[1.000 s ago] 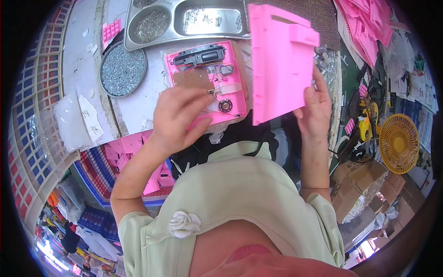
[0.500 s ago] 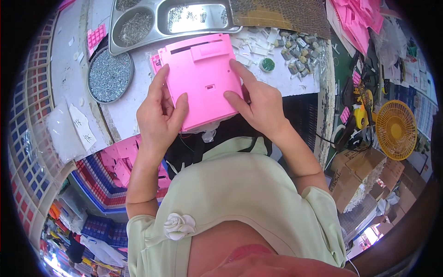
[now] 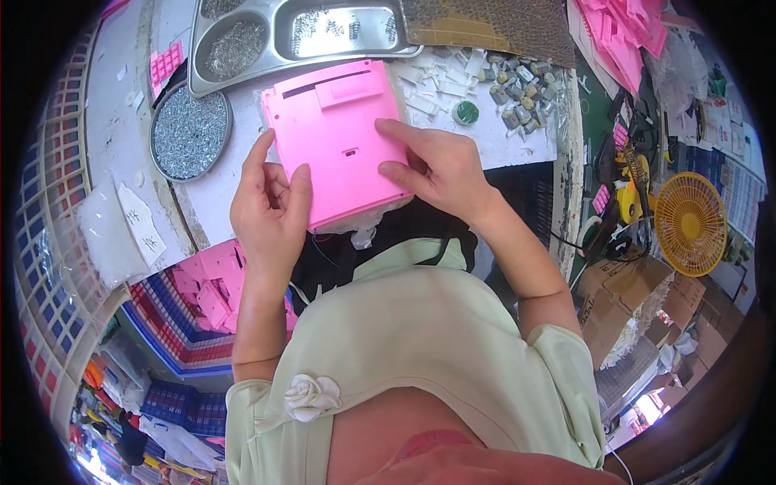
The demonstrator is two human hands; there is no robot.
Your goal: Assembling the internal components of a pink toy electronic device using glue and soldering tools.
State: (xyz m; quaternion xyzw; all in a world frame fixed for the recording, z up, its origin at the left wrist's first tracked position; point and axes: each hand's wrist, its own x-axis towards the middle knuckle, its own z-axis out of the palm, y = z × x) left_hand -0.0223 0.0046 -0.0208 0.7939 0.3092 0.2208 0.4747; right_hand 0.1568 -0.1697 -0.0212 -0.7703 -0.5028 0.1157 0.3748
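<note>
A pink plastic casing [image 3: 339, 182], squarish and flat, rests in front of me at the table's near edge. It has a long slot and a raised block near its far end, and a small rectangular hole in the middle. Clear plastic shows beneath it. My left hand [image 3: 271, 202] holds its left edge, thumb on the near side and index finger further up. My right hand [image 3: 440, 174] grips the right edge, with thumb and index finger on the top face and the other fingers partly hidden below.
A metal compartment tray [image 3: 283, 69] of small springs and metal parts stands at the back. Left of the casing sits a round dish of screws [image 3: 191, 133]. Small motors [image 3: 521, 93] and a green-topped round tub [image 3: 466, 112] lie right. Pink parts fill a crate [image 3: 174, 323] below left.
The casing has shifted slightly left and now sits square over what is under it. A second pink edge at its upper left no longer shows. Both hands moved along with it.
</note>
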